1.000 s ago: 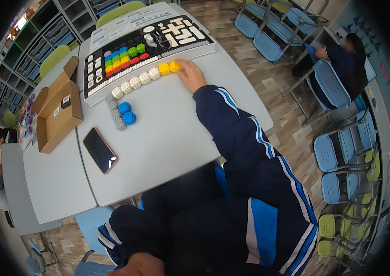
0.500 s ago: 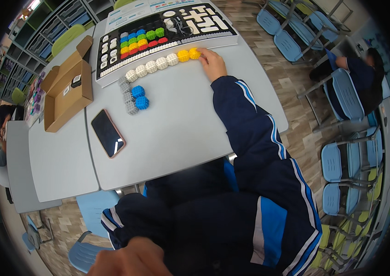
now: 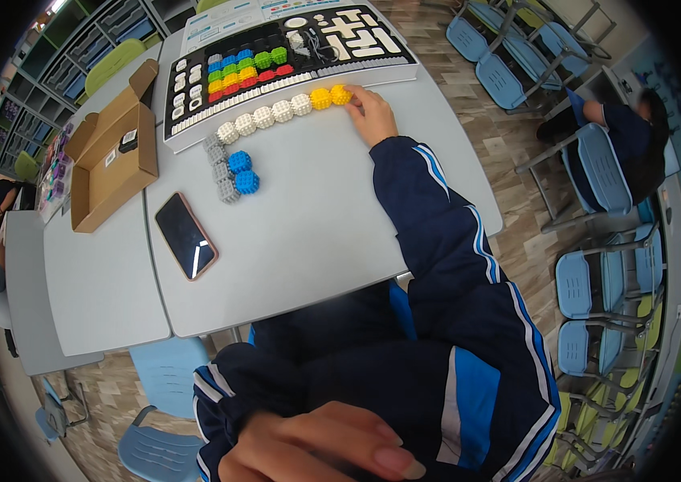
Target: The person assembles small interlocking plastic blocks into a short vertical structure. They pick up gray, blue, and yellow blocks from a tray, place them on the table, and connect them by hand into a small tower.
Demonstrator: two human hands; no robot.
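1. My right hand reaches to the far right of the table, fingertips touching the end yellow block; I cannot tell whether they pinch it.
2. My left hand, blurred, is at the lower edge before my jacket. Its fingers extend side by side; its underside is hidden, so I cannot tell whether it holds anything.
3. Leftward from that block run another yellow block, five white blocks, then grey blocks bending toward me, with two blue blocks beside them.
4. Just behind the row, the kit box stands in the way.
5. Nearer me lies a phone; left of it sits an open cardboard box.
6. Beyond: stacked chairs and a seated person at right, shelves at upper left.
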